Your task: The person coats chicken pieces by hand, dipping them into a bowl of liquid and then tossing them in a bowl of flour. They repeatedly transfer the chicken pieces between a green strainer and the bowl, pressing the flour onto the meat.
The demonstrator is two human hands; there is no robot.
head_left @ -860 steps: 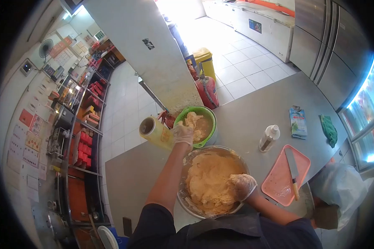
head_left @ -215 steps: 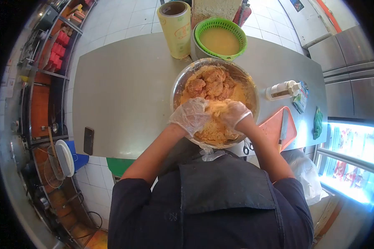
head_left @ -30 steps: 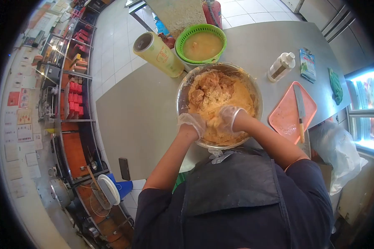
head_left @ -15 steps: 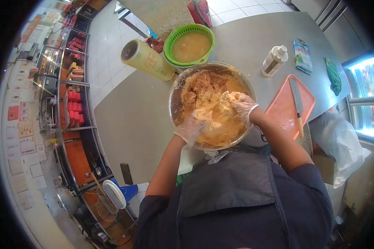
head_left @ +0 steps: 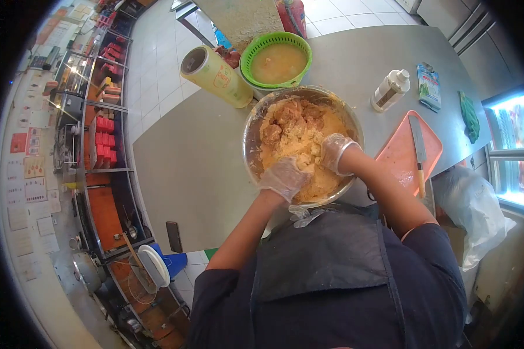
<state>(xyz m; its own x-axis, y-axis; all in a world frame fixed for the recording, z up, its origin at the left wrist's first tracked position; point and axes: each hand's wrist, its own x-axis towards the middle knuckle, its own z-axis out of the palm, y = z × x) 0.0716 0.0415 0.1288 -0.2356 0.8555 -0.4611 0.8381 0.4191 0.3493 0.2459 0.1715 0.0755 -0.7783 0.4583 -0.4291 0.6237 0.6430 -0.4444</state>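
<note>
Steel bowl (head_left: 251, 139) on the grey table (head_left: 198, 168) is the landmark, and the orange-yellow mixture (head_left: 297, 131) with its coated chunks lies inside it.

Head view: half a second ago both gloved hands held a pale lump lifted between them over the middle of the bowl. Now that lump is down and spread across the surface, and both hands have dropped back toward the near rim. Judging by this, one fold of the mixture is finished and the pale, drier part is being worked into the wetter mass. The darker chunks at the far side of the bowl look much as they did.

The left hand (head_left: 284, 177) lies palm down at the near rim, fingers half curled over the mixture. Whether it has closed on any cannot be told. The right hand (head_left: 336, 152) is at the right rim, wrist bent inward, fingers cupped and sunk into the mixture. Their grip is hidden. Both forearms reach in from the near side.

Beyond the bowl sits a green colander (head_left: 250, 55) of liquid, touching a roll of film (head_left: 215, 75). To the bowl's right lie an orange tray (head_left: 402, 157) with a knife (head_left: 418, 145), and a bottle (head_left: 390, 90).
</note>
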